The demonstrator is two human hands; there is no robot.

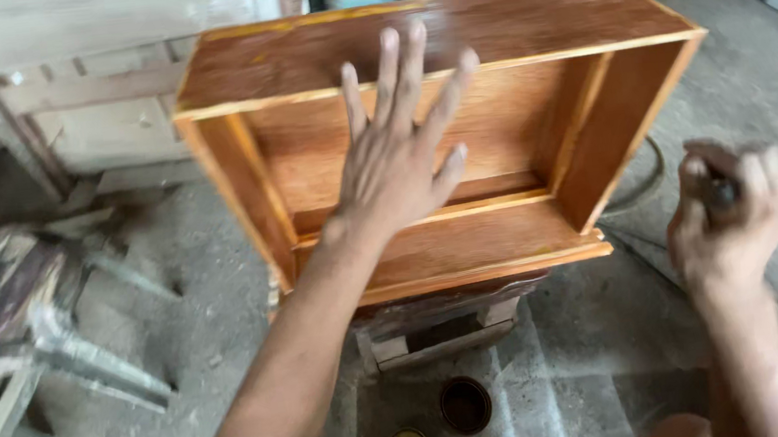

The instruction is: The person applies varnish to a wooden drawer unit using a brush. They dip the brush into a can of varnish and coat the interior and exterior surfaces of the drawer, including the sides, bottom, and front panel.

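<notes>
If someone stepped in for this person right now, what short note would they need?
Left hand: open, fingers spread, stretched over the varnished wooden drawer box.
Right hand: closed around a dark handle; the rest of the tool is hidden.
The box rests on a small stand above the concrete floor; two open round tins sit below.
Done: the box looks glossy all over.
Left: cannot tell.

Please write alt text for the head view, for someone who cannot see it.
A left hand, fingers spread, reaches over an open varnished wooden box propped on a stand. The right hand grips a dark handle. Two small tins sit on the concrete floor below.
</notes>
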